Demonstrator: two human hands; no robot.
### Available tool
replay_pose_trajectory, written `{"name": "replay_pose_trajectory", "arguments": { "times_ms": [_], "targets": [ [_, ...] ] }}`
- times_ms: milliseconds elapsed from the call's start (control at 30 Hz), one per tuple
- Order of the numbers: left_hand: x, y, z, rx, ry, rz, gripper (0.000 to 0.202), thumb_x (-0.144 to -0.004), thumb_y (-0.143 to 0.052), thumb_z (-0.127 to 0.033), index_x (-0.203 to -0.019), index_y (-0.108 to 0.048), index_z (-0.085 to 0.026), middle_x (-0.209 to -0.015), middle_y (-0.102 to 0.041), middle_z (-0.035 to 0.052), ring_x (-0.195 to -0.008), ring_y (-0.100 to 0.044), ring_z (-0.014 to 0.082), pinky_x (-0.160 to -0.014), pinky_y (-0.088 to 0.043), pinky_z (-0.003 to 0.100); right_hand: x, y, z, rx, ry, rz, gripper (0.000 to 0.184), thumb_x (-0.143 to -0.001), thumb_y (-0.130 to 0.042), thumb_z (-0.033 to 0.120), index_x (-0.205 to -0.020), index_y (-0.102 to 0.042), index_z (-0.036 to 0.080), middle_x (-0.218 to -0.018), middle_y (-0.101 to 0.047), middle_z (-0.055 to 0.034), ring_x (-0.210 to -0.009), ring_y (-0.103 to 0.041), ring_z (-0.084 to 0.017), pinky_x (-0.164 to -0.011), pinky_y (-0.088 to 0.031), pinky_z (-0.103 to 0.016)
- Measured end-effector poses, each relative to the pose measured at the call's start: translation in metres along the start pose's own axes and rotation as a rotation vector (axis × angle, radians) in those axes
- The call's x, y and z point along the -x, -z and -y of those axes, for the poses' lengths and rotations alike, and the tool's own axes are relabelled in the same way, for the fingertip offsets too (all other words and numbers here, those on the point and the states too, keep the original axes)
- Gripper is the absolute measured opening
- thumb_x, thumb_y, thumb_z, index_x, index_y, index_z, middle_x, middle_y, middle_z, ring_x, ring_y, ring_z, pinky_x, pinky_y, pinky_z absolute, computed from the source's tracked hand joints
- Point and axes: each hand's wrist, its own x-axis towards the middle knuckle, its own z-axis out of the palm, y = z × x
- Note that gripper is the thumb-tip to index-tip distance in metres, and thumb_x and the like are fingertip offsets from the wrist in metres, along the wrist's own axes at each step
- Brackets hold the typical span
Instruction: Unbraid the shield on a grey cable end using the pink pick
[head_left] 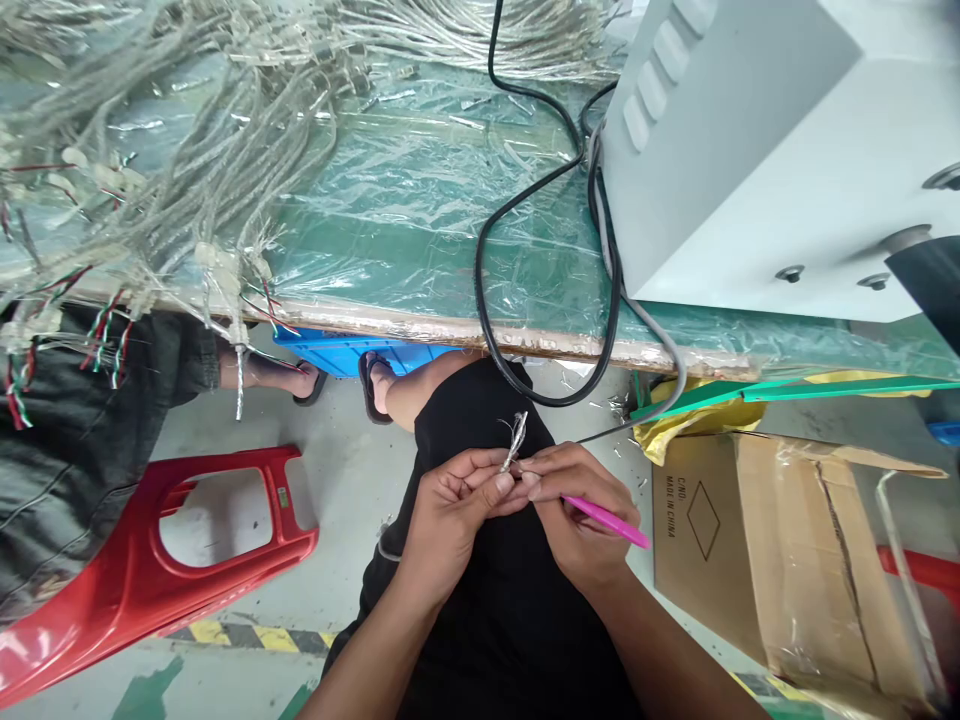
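Note:
My left hand (454,510) is shut on a thin braided cable, and its frayed silvery end (514,442) sticks up between my fingers. My right hand (581,510) grips a pink-handled tool (606,522), whose tip is hidden by my fingers. Its fingertips touch the cable close to my left thumb. Both hands are held over my dark clothed lap. A length of the cable (386,550) shows below my left wrist.
Bundles of braided cables (165,170) lie on a plastic-covered green bench (420,220) ahead. A white metal machine housing (750,170) and black cord (525,210) are on it. A cardboard box (780,570) stands right, a red plastic stool (112,600) left, beside a person's dark clothing (82,450).

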Motion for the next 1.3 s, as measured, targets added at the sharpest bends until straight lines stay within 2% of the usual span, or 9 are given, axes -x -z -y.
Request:
{"name": "replay_pose_trajectory", "arguments": {
  "times_ms": [367, 667, 1067, 1200, 1300],
  "targets": [
    [0.0, -0.001, -0.004, -0.013, 0.007, 0.0, 0.015, -0.086, -0.074, -0.021, -0.1, -0.075, -0.017, -0.094, -0.083, 0.0057, -0.092, -0.076, 0.023, -0.084, -0.062, 0.034, -0.002, 0.0, 0.0, 0.008, 0.02, -0.006, 0.031, -0.075, -0.066, -0.008, -0.081, -0.071, 0.022, -0.086, -0.073, -0.0019, -0.078, -0.072, -0.016, -0.071, -0.062, -0.031],
    [-0.002, -0.007, -0.008, -0.01, 0.018, -0.019, 0.012, -0.082, -0.078, -0.021, -0.094, -0.077, -0.02, -0.088, -0.083, 0.002, -0.087, -0.077, 0.0197, -0.081, -0.062, 0.03, -0.001, -0.002, -0.001, 0.038, 0.033, -0.005, 0.03, -0.078, -0.066, -0.005, -0.082, -0.072, 0.024, -0.085, -0.073, -0.0018, -0.077, -0.072, -0.016, -0.068, -0.063, -0.032],
    [0.0, -0.008, -0.007, 0.007, 0.017, -0.035, 0.018, -0.08, -0.08, -0.025, -0.095, -0.075, -0.016, -0.084, -0.083, 0.0047, -0.081, -0.077, 0.0201, -0.08, -0.062, 0.031, 0.003, -0.003, -0.005, 0.14, 0.202, 0.027, 0.037, -0.075, -0.07, -0.006, -0.092, -0.073, 0.026, -0.089, -0.077, -0.0017, -0.078, -0.074, -0.018, -0.065, -0.063, -0.035],
    [0.0, -0.006, -0.008, 0.003, 0.027, -0.027, 0.016, -0.083, -0.077, -0.023, -0.096, -0.076, -0.015, -0.084, -0.083, 0.0058, -0.081, -0.077, 0.0192, -0.078, -0.061, 0.028, 0.004, -0.002, -0.002, 0.145, 0.18, -0.002, 0.036, -0.075, -0.07, -0.006, -0.092, -0.074, 0.025, -0.089, -0.077, -0.0021, -0.078, -0.074, -0.018, -0.066, -0.063, -0.035],
    [0.001, -0.007, -0.008, 0.005, 0.03, -0.036, 0.015, -0.082, -0.077, -0.023, -0.095, -0.076, -0.015, -0.084, -0.083, 0.0067, -0.081, -0.077, 0.0206, -0.079, -0.062, 0.031, 0.004, -0.002, 0.001, 0.148, 0.152, -0.026, 0.036, -0.075, -0.069, -0.007, -0.091, -0.074, 0.024, -0.09, -0.076, -0.0031, -0.08, -0.074, -0.019, -0.067, -0.064, -0.035]
  ]
}}
